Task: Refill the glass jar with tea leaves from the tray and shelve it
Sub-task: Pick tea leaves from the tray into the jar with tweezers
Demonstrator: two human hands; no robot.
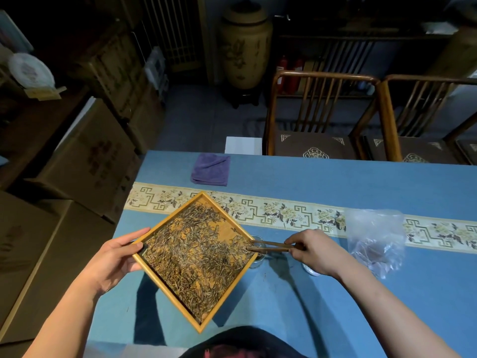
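My left hand grips the left corner of a square wooden tray, which is lifted off the blue table and turned like a diamond. Dark, thin tea leaves cover most of the tray. The tray's right corner sits over the mouth of a clear glass jar, which is mostly hidden behind it. My right hand pinches wooden tongs whose tips rest among the leaves at that corner. A round glass lid lies partly hidden under my right wrist.
A crumpled clear plastic bag lies right of my right hand. A folded purple cloth rests near the table's far edge. Two wooden chairs stand beyond the table. Cardboard boxes are stacked on the left, and a large ceramic urn stands behind.
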